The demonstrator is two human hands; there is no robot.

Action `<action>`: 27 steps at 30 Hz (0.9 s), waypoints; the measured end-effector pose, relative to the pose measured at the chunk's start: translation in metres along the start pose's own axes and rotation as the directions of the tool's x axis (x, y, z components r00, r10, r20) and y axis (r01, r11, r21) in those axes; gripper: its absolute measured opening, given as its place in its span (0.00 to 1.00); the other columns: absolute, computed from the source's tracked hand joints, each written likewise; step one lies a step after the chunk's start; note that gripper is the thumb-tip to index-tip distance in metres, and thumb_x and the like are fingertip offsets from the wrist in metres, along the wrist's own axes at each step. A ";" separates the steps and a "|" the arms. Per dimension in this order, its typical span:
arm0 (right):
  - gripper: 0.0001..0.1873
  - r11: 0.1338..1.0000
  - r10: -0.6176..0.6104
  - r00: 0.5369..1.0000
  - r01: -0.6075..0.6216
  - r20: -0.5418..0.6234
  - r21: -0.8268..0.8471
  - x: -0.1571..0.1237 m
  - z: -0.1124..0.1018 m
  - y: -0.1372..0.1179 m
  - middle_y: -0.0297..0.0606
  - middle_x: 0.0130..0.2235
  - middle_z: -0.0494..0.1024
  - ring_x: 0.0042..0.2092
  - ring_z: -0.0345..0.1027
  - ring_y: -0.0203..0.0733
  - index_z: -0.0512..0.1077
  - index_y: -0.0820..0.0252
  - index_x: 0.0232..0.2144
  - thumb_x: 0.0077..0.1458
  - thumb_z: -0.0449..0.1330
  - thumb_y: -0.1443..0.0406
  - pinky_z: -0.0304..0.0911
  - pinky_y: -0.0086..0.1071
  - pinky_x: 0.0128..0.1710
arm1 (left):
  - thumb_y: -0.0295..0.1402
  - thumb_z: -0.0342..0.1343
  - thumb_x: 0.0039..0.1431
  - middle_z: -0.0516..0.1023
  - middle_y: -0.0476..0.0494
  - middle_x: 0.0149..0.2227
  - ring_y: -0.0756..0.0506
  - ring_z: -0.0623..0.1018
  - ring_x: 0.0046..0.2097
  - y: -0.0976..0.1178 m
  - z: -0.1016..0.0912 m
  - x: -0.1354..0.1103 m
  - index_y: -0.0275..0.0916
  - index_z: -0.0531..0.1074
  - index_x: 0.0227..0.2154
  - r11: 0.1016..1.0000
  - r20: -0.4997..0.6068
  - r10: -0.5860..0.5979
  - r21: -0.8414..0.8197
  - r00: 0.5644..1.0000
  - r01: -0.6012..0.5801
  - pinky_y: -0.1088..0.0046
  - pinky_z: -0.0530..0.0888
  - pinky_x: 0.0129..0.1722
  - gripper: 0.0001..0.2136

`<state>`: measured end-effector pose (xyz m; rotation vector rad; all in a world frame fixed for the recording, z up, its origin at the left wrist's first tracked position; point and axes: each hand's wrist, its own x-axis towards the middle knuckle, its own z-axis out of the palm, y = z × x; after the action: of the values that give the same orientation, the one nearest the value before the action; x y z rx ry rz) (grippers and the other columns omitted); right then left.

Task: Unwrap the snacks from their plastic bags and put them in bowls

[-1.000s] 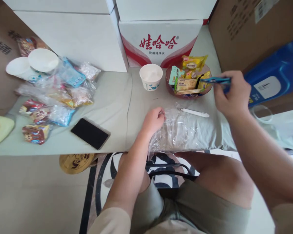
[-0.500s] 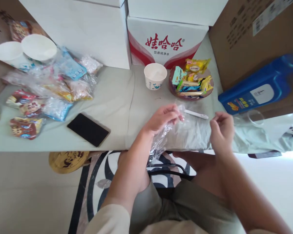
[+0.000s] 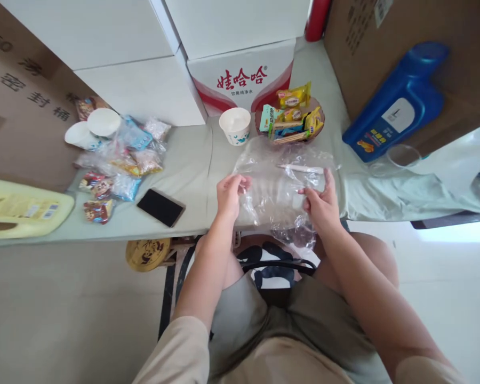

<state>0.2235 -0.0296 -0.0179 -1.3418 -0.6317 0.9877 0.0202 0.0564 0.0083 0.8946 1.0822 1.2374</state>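
Observation:
A clear plastic bag [image 3: 270, 186] is spread between my two hands over the table's front edge, its lower end hanging past the edge. My left hand [image 3: 231, 194] pinches the bag's left side. On the right side, my right hand [image 3: 321, 205] has its fingers closed on the film, with the index finger stretched forward. A white pen-like stick [image 3: 302, 168] lies beneath or behind the film, near that fingertip. Beyond the bag stand a white paper cup [image 3: 236, 126] with a blue-green print and a brown bowl [image 3: 319, 113] of wrapped snacks.
A black phone [image 3: 160, 207] lies left of my hands. Further left are wrapped snacks and bags [image 3: 124, 154] with two paper cups [image 3: 104, 122]. A blue bottle [image 3: 396, 106] and a clear cup [image 3: 403, 157] are on the right. A white-and-red carton [image 3: 244, 80] stands behind.
My right hand has come left and taken hold of the plastic bag's right side. The bag, bunched at my left hand before, is now spread wide. The view has shifted.

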 end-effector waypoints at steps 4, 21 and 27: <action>0.52 0.997 -0.016 1.000 0.016 -0.005 -0.074 0.004 -0.020 -0.005 0.33 0.33 0.81 0.17 0.52 0.30 0.37 0.49 0.74 0.57 0.62 0.59 0.48 0.28 0.16 | 0.35 0.62 0.52 0.81 0.50 0.28 0.51 0.77 0.23 -0.001 -0.023 0.002 0.43 0.71 0.48 0.971 -0.025 -0.005 0.239 1.000 0.010 0.78 0.67 0.23 0.19; 0.08 0.513 -0.516 0.825 0.512 0.230 -0.689 0.011 -0.052 -0.016 0.42 0.39 0.73 0.45 0.70 0.51 0.80 0.52 0.31 0.55 0.63 0.58 0.67 0.52 0.50 | 0.34 0.64 0.51 0.75 0.45 0.35 0.46 0.75 0.39 0.014 -0.054 0.015 0.41 0.78 0.27 0.605 0.336 0.193 0.699 0.922 -0.381 0.63 0.74 0.49 0.03; 0.12 0.721 -0.379 0.869 0.493 0.318 -0.487 -0.006 -0.053 -0.039 0.41 0.36 0.81 0.48 0.76 0.55 0.72 0.54 0.27 0.55 0.64 0.54 0.69 0.54 0.52 | 0.44 0.69 0.46 0.79 0.37 0.51 0.39 0.77 0.57 0.025 -0.057 0.003 0.39 0.70 0.22 0.867 0.435 0.173 0.358 0.884 -0.346 0.60 0.73 0.58 0.16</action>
<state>0.2742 -0.0589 0.0120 -1.4956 -1.4091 0.5524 -0.0411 0.0609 0.0163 1.6052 0.9346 0.9855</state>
